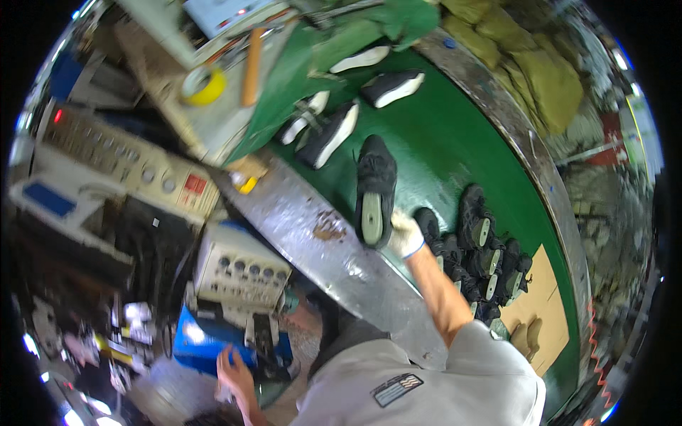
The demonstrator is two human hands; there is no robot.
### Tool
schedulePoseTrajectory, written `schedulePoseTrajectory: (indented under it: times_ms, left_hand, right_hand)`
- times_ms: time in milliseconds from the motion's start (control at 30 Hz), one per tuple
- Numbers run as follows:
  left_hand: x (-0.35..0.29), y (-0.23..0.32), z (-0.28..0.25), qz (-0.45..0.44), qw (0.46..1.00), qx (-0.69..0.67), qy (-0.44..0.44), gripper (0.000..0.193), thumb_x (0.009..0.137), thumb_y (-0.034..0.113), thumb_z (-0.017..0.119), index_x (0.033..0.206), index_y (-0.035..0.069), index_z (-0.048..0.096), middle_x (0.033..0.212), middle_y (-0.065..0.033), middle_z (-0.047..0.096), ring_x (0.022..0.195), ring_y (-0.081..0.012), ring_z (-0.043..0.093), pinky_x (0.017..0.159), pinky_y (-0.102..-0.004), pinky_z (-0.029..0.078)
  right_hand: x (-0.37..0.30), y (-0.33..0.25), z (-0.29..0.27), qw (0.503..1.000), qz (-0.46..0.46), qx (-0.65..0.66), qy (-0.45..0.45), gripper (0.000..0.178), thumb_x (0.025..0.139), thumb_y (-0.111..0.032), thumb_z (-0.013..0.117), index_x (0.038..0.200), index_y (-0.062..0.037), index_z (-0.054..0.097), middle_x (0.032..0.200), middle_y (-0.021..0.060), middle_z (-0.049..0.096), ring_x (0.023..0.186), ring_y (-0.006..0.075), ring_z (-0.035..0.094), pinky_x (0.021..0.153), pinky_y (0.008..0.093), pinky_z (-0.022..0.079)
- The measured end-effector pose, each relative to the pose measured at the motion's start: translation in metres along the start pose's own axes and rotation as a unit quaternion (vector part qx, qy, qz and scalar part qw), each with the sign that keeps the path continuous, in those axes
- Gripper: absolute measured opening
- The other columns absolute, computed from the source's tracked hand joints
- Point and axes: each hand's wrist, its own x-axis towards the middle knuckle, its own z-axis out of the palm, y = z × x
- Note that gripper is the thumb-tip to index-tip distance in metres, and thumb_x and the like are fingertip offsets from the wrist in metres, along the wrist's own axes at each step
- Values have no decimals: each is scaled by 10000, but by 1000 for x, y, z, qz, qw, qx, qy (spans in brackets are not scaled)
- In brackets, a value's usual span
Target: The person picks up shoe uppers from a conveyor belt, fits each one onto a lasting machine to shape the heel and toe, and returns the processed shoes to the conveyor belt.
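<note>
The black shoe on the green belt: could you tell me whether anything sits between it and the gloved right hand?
Nothing does: the right hand already grips the black shoe at its heel.

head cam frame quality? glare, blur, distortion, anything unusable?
Head view: strong fisheye, with black corners and the metal table rim bowed. Glare sheens the green table surface. The centre is fairly sharp: the gloved right hand on the black shoe reads clearly. The left hand at the lower edge is soft, and the right periphery is smeared with blown highlights.
</note>
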Motion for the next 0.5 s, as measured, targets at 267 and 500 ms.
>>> schedulePoseTrajectory:
  times_ms: [267,500]
  left_hand:
    - [90,55,-46,-84,778,-607,-141,475,1016,308,579,1334,-44,557,1155,-150,692,993,-247,700,855,-365,556]
    - [85,-86,-96,-172,705,-686,-55,83,935,95,685,910,17,675,811,-50,704,698,-163,690,662,-327,602]
  right_hand:
    - [-35,231,192,980,191,-62,-2,462,1021,-280,542,1392,-4,538,1256,125,650,1107,213,635,977,377,516]
    - [-53,338,302,920,264,-271,-102,531,952,-188,626,1415,37,494,1299,92,617,1128,177,607,981,310,486]
